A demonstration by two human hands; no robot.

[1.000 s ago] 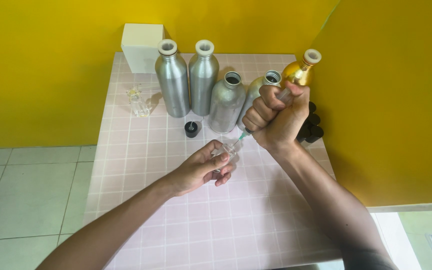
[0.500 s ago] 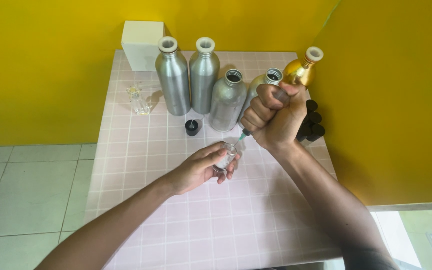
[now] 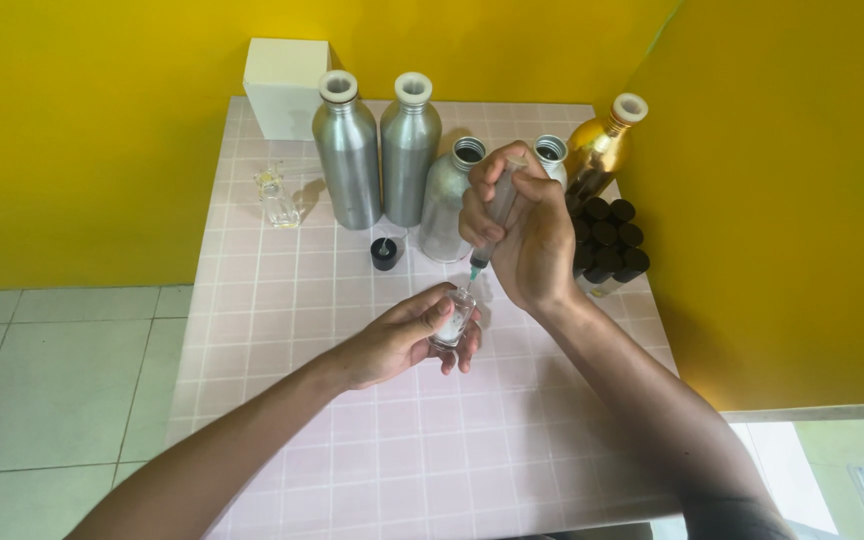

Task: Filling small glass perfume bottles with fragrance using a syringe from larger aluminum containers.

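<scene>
plain white box (image 3: 286, 86), upright at table's far-left corner, against yellow wall

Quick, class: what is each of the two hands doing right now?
Left hand: closed around a small clear glass bottle on the table.
Right hand: closed around a syringe, tip pointing down at the bottle.

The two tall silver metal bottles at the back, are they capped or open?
Capped: each tall silver metal bottle has a white stopper in its neck.
</scene>
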